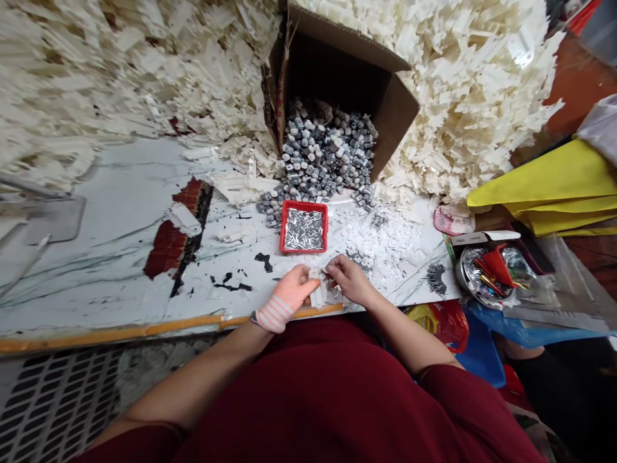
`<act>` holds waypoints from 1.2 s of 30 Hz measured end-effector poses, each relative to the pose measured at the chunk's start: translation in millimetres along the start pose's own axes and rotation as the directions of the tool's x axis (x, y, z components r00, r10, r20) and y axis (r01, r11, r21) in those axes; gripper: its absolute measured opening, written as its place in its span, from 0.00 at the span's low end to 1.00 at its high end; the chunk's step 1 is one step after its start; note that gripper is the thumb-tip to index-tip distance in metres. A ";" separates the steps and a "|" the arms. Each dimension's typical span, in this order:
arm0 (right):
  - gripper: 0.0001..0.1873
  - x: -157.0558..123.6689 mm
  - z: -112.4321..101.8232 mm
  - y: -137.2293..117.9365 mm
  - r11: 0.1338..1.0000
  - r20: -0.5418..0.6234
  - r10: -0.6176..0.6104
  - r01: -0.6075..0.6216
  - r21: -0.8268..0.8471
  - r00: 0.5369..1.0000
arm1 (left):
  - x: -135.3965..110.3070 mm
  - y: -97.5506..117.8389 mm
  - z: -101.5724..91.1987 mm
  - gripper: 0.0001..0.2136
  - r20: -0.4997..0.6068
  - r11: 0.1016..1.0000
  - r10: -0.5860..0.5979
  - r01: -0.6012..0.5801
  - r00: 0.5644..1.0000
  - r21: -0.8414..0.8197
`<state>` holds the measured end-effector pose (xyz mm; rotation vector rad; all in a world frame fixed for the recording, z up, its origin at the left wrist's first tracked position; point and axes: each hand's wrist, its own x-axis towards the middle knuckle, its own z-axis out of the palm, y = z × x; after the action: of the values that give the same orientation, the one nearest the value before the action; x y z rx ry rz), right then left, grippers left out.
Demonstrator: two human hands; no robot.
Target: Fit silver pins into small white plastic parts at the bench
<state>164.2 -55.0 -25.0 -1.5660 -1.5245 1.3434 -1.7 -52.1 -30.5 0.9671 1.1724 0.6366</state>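
**Both hands on white plastic part at table edge**

Head cam, live: left hand [289, 297] in a pink glove w/ striped cuff, fingers curled shut round a white plastic part [318, 292], right by the table's front edge. Right hand [350, 280], bare, comes in from the other side, fingers pinched tight up against the same part. Got the part itself or something tiny? Can't tell, too small from up here.

Just past the hands, a red tray [304, 230] of short silver pins. Behind it a cardboard box [337, 64] tipped on its side, grey small parts [328, 151] spilling out onto the table [96, 283], which has a white marble-look top, peeling in spots. Big heap of white parts [472, 96] on both sides of the box, loose white bits [380, 247] right of the tray. Far right: round tin [482, 273] w/ pens, yellow cloth [544, 186]. Maroon shirt [308, 399] on the person, bottom of frame.
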 end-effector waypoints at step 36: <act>0.09 133.9 -117.7 2.3 0.621 -0.411 -0.097 -0.268 -0.737 0.907 | 9.0 -1.2 -2.7 0.14 0.034 0.998 -0.002 0.005 0.999 -0.070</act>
<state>251.9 100.3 -23.1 -2.2850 -1.8649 0.2482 -1.7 -44.4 -35.9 0.9129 1.1146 0.6524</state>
